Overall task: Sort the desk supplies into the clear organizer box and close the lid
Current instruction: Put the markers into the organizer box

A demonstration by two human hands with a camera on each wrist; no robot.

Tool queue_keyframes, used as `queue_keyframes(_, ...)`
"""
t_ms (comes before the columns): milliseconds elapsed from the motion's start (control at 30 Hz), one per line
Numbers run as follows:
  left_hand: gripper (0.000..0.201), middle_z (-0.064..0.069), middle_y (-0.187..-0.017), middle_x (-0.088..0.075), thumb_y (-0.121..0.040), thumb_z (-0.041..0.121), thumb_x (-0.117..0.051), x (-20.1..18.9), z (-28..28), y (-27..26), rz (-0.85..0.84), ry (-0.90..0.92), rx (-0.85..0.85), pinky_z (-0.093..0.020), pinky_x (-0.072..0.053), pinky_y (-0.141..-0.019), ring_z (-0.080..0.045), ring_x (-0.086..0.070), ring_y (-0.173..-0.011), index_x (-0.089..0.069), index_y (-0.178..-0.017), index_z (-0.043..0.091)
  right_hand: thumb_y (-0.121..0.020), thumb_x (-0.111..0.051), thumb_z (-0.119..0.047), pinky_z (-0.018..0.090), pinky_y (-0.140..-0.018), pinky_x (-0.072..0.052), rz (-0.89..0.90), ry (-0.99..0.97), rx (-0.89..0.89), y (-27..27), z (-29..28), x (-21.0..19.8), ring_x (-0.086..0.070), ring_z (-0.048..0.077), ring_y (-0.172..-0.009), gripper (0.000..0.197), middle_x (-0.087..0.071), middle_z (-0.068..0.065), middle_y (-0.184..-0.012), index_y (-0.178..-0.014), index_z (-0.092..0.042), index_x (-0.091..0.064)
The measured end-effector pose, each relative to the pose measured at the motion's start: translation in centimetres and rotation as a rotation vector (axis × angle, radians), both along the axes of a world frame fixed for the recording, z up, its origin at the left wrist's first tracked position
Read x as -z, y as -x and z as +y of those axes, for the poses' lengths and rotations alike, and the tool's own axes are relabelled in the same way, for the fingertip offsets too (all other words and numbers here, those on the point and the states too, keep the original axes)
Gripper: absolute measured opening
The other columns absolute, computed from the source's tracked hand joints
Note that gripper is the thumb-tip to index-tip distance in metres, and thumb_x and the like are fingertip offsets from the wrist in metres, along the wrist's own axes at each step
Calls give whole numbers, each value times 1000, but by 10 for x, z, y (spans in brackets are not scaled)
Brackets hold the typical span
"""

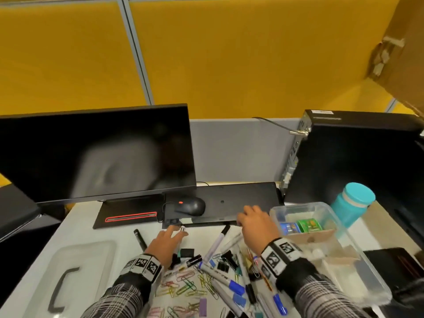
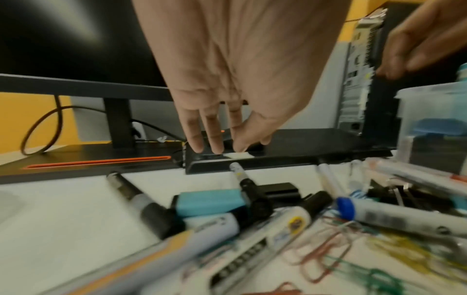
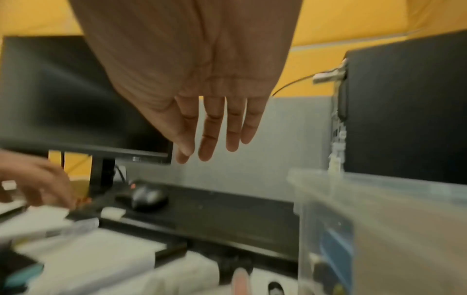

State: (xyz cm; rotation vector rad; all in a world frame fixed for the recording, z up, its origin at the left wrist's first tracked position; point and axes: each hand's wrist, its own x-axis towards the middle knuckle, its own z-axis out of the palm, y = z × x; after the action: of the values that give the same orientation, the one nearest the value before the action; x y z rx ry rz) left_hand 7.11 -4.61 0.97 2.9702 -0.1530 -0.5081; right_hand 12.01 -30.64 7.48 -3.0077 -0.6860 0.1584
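Yellow cubicle, white desk [image 1: 75, 228] buried in markers [image 1: 226, 280] and paper clips [image 1: 183, 286]. Both my hands, left hand [image 1: 164, 243] and right hand [image 1: 254, 222], hover spread and empty. Organizer box [image 1: 358, 265] sits right, barely filled; lid [image 1: 75, 269] off to the left. Most sorting's left.

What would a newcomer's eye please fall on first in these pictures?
Probably the jumble of markers and coloured paper clips spread over the white desk in front, with the left hand and right hand open above it. Next, the clear organizer box at right, lid off at left, against the bright yellow partition.
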Motion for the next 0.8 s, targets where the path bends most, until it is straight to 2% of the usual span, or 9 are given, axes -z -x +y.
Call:
queue_keyframes(67, 77, 0, -152, -16, -81, -4, -56, 2, 10, -4, 52, -43, 54, -38, -38, -105, -27, -32, -131, -28, -143, 31, -89, -49, -8, 37, -99, -37, 124, 110, -22, -8, 12, 15, -39, 26, -123, 36, -46, 7, -131, -124, -15, -50)
queue_keyframes(133, 76, 0, -153, -16, -79, -8, -56, 6, 16, -10, 72, -61, 113, -37, -37, -107, -26, -31, -133, -32, -141, 30, -90, -50, -10, 40, -103, -34, 225, 186, -24, -15, 17, 31, -35, 28, -129, 42, -41, 9, -138, -131, -14, -46)
queue_keyframes(300, 51, -6, -141, -31, -84, -5, -52, 16, 18, -26, 68, -133, 262, -43, -41, -101, -30, -39, -125, -48, -129, 17, -89, -52, -13, 42, -104, -38, 381, 231, 60, -27, 28, 64, -32, 29, -130, 43, -39, 11, -137, -131, -15, -47)
queue_keyframes(400, 30, -6, -130, -36, -88, 4, -53, 23, 18, -35, 43, -131, 301, -44, -46, -93, -29, -42, -117, -54, -116, 12, -87, -58, -22, 41, -104, -36, 356, 236, 58, -32, 31, 73, -34, 29, -127, 40, -41, 9, -134, -126, -16, -49)
queue_keyframes(467, 24, -7, -128, -36, -89, 6, -51, 27, 19, -36, 31, -130, 339, -42, -47, -90, -28, -41, -114, -54, -112, 10, -86, -59, -27, 41, -105, -32, 346, 233, 44, -36, 31, 76, -34, 28, -127, 39, -42, 6, -133, -123, -19, -50)
queue_keyframes(600, 31, -5, -131, -36, -88, 4, -49, 33, 26, -38, -45, -56, 374, -39, -47, -90, -25, -39, -117, -50, -117, 13, -84, -53, -7, 41, -110, -25, 275, 139, 24, -41, 32, 73, -37, 27, -128, 53, -46, 6, -137, -132, -18, -34)
queue_keyframes(700, 41, 4, -121, -49, -75, 13, -69, 32, 37, -35, -211, 36, 387, -28, -51, -83, -15, -43, -109, -54, -112, 23, -84, -46, -1, 39, -107, -29, 176, 102, -54, -37, 36, 72, -36, 27, -126, 55, -41, 6, -138, -134, -18, -31)
queue_keyframes(767, 46, 11, -105, -60, -63, 23, -81, 33, 45, -31, -300, 52, 360, -20, -53, -72, -8, -48, -93, -56, -102, 30, -86, -50, -10, 39, -107, -29, 179, 150, -139, -33, 40, 76, -35, 26, -125, 52, -40, 5, -136, -134, -23, -33)
queue_keyframes(800, 43, 13, -100, -61, -65, 26, -80, 31, 48, -29, -329, 66, 336, -21, -52, -70, -8, -51, -89, -57, -100, 32, -87, -52, -16, 39, -106, -30, 198, 178, -158, -33, 41, 79, -36, 26, -124, 51, -41, 6, -134, -134, -26, -34)
